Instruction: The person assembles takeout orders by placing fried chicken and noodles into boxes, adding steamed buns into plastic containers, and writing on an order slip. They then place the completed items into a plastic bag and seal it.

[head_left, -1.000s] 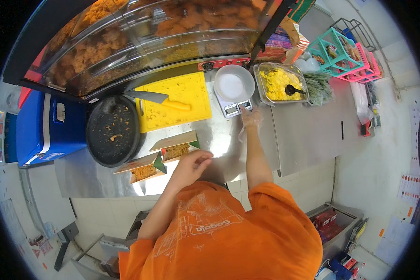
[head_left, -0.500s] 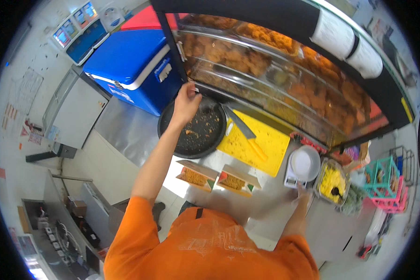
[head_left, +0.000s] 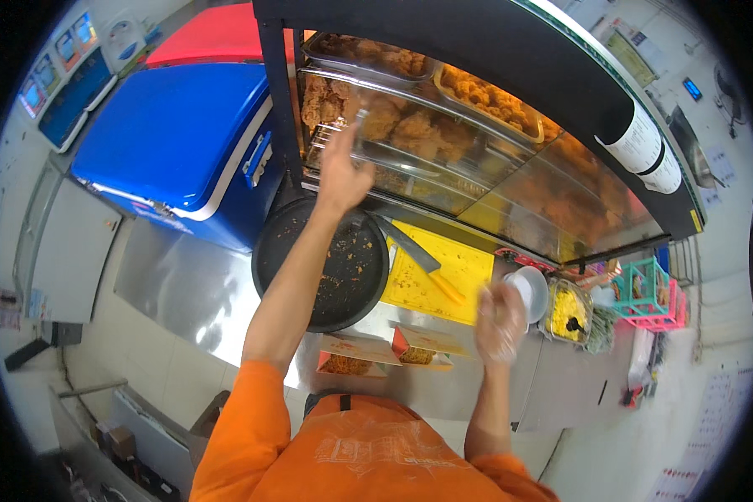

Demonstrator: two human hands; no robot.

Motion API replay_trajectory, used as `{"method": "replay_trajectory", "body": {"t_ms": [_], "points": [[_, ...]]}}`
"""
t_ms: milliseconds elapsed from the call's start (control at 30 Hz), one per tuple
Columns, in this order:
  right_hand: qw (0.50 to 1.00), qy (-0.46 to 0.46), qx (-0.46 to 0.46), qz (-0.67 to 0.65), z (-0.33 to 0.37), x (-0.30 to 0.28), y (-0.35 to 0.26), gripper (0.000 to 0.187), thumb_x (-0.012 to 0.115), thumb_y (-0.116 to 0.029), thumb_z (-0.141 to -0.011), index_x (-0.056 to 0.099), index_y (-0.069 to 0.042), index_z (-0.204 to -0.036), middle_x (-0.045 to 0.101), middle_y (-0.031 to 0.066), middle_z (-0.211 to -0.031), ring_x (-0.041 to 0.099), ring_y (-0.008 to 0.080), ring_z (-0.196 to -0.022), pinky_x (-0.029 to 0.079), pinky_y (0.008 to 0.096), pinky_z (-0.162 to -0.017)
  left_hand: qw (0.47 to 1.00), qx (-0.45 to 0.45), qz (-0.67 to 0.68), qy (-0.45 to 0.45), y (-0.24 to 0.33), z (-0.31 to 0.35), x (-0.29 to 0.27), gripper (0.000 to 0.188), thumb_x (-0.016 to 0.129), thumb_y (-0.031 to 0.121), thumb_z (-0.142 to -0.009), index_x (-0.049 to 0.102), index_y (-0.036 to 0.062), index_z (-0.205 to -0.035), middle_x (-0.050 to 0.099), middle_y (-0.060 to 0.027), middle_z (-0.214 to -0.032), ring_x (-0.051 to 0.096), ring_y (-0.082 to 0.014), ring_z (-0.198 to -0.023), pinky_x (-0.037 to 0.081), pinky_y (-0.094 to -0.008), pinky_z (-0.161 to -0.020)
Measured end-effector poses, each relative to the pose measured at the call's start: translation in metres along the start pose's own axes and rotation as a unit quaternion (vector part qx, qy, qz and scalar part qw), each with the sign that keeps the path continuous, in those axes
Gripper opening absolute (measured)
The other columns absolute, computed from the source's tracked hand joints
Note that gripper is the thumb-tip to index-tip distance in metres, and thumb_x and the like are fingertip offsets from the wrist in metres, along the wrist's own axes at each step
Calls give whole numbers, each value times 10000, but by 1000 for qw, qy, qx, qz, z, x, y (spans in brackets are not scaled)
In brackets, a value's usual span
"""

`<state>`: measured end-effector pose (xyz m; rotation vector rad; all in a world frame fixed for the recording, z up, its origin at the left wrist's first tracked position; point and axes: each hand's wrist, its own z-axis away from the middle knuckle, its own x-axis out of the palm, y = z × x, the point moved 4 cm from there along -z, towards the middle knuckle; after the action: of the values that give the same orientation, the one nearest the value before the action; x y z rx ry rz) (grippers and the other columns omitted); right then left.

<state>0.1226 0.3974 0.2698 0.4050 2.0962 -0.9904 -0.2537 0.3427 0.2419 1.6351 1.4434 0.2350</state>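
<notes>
My bare left hand [head_left: 345, 176] reaches up to the glass-fronted warming cabinet. Its fingers stretch to the small handle [head_left: 361, 115] on the sliding glass door, and the thumb stands apart. Beside the handle, the left end of the cabinet is uncovered, showing fried chicken [head_left: 316, 100] on a wire rack. My right hand [head_left: 499, 322] wears a clear plastic glove and is raised, left of a round bowl [head_left: 530, 293]. Motion blurs its fingers, so its grip is unclear. Two open cardboard boxes of food, a left box [head_left: 356, 347] and a right box [head_left: 427, 340], stand on the counter before me.
A black round pan [head_left: 343, 280] with crumbs lies under my left forearm. Right of it, a knife [head_left: 414, 251] rests on a yellow cutting board [head_left: 468, 272]. A blue cooler [head_left: 176, 134] stands left, and a tub of yellow food [head_left: 567, 311] sits right.
My left hand has moved up from above the pan to the cabinet door handle. The door has slid right, opening a gap at the left. My gloved right hand has lifted from beside the scale.
</notes>
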Motion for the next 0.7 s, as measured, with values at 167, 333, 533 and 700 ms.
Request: {"method": "replay_trajectory", "body": {"t_ms": [167,333,533,700], "points": [[946,51,-320,15,-135,63,-189,283,675,-170,-899,631,-27,-1140,680,177,-1048,658,372,-970,524,467,-848,981,24,109,-158,32,26,-1,675,665,62,-811,447,43,-1449,576,-226,-1305,540,-396,-1233,425,-452,-1060],[955,-104,-75,268,-268,89,-166,357,545,-273,-977,629,-31,-1225,649,223,-1195,627,382,-1107,504,448,-962,981,-97,140,-95,0,96,-106,435,614,-25,-862,612,39,-1293,716,-160,-1075,712,-243,-965,548,-338,-863],[943,-48,-135,299,-379,110,-112,365,521,-296,-986,635,-29,-1208,656,183,-1226,624,337,-1131,498,439,-958,931,-355,81,-9,-56,225,-204,301,541,-76,-934,622,-6,-1216,678,-94,-918,651,-153,-898,518,-300,-856],[944,-46,-142,293,-393,121,-99,393,523,-341,-992,633,-28,-1204,656,147,-1263,622,311,-1144,496,421,-951,886,-457,43,64,-80,292,-247,343,465,-67,-943,588,10,-1254,643,-76,-968,620,-141,-893,527,-283,-807]]}}
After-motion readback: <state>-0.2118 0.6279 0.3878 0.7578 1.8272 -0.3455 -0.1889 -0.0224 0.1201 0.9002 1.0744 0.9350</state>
